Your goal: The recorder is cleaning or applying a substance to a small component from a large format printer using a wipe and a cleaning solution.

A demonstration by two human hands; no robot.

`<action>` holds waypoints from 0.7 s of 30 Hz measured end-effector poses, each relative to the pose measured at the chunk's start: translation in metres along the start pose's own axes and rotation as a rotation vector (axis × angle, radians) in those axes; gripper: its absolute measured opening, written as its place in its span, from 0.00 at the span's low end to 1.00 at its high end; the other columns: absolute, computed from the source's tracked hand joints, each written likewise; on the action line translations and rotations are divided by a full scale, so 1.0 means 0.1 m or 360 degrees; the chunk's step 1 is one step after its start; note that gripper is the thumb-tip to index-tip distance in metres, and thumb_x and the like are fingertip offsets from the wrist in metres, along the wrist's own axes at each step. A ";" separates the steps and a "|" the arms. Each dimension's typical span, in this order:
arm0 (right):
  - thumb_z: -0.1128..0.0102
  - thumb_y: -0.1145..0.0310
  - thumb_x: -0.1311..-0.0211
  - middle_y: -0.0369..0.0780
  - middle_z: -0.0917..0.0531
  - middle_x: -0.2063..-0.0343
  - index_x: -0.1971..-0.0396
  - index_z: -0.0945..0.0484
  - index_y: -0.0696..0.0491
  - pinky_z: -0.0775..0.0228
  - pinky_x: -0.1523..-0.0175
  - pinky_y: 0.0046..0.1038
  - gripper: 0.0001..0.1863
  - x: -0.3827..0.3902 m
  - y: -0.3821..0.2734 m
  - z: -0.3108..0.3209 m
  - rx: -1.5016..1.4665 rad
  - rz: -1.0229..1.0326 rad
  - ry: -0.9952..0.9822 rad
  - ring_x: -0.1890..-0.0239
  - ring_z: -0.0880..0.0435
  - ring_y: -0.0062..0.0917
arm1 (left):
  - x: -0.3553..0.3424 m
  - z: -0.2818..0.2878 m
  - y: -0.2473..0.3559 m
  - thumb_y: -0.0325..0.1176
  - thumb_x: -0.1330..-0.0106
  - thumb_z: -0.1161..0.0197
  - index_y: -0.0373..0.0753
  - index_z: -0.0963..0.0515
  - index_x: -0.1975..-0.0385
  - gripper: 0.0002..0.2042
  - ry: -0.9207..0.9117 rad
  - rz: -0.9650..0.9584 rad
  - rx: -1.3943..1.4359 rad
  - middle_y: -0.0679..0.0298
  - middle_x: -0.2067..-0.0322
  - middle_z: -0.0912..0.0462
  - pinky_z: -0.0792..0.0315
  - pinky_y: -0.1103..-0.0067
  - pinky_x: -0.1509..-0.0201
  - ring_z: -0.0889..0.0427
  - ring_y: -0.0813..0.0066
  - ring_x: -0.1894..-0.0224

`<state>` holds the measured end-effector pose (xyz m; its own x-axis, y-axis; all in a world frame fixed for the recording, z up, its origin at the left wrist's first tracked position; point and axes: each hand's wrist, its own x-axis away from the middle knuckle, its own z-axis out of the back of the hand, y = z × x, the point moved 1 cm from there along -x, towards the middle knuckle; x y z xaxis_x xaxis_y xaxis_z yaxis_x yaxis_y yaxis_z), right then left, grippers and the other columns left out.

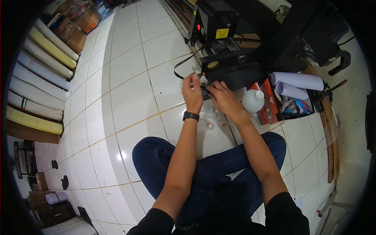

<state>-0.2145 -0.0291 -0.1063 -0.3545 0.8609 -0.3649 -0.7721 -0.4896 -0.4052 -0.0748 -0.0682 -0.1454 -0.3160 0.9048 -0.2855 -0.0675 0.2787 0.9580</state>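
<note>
I sit cross-legged on the tiled floor with both hands at the front edge of a black machine (235,70). My left hand (192,94) is closed, its fingers curled round something small and whitish that they mostly hide. Right beside those fingers, a small white bottle with a red tip (203,80) stands upright. My right hand (225,100) has its thumb and fingers pinched together just below the bottle, by a dark part; what is in them is hidden. Several small white bottles with orange tips (210,126) lie below my hands.
A large white bottle (253,101) stands right of my right hand. Next to it, an orange-and-black box (270,103) holds lilac rolls (297,81) and tools. A black strap (180,66) loops off the machine. Long rolls (43,82) line the left side.
</note>
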 end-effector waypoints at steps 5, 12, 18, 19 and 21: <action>0.41 0.77 0.42 0.43 0.23 0.57 0.53 0.21 0.58 0.27 0.46 0.38 0.15 -0.03 -0.05 -0.02 -0.0034 0.0004 -0.0056 0.52 0.25 0.39 | 0.24 0.03 -0.45 0.53 0.25 0.57 0.34 0.24 0.47 0.27 0.0371 0.1002 0.0688 0.57 0.50 0.22 0.41 0.65 0.37 0.29 0.66 0.42; 0.41 0.79 0.42 0.43 0.22 0.60 0.55 0.19 0.60 0.28 0.48 0.38 0.14 -0.03 -0.03 -0.10 -0.0071 0.0011 -0.0024 0.55 0.24 0.39 | 0.24 0.05 -0.80 0.42 0.24 0.65 0.33 0.30 0.53 0.20 0.0079 0.1565 0.1409 0.55 0.55 0.21 0.29 0.67 0.47 0.22 0.61 0.52; 0.42 0.79 0.41 0.43 0.22 0.62 0.56 0.19 0.60 0.28 0.49 0.38 0.13 0.04 0.03 -0.10 -0.0030 -0.0006 -0.0054 0.55 0.24 0.39 | 0.31 -0.07 -0.79 0.37 0.25 0.64 0.32 0.31 0.56 0.16 -0.0188 0.1828 0.1458 0.52 0.59 0.21 0.25 0.64 0.48 0.20 0.59 0.57; 0.43 0.79 0.41 0.44 0.22 0.62 0.55 0.19 0.60 0.28 0.49 0.38 0.13 0.03 -0.01 -0.12 -0.0055 -0.0005 -0.0067 0.55 0.24 0.39 | 0.27 -0.03 -0.83 0.36 0.26 0.64 0.32 0.31 0.56 0.16 -0.0222 0.1802 0.1484 0.52 0.59 0.21 0.24 0.63 0.49 0.20 0.59 0.57; 0.43 0.79 0.42 0.44 0.22 0.62 0.55 0.19 0.60 0.27 0.49 0.38 0.14 0.04 -0.04 -0.13 -0.0069 -0.0019 -0.0079 0.54 0.24 0.39 | 0.26 -0.05 -0.92 0.34 0.26 0.64 0.32 0.31 0.57 0.15 -0.0271 0.1788 0.1513 0.51 0.58 0.21 0.23 0.63 0.49 0.20 0.58 0.58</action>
<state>-0.2065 -0.0252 -0.1169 -0.3722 0.8720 -0.3181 -0.7532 -0.4840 -0.4454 -0.0815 -0.0716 -0.2407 0.3346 0.7914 0.5117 0.7829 -0.5356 0.3166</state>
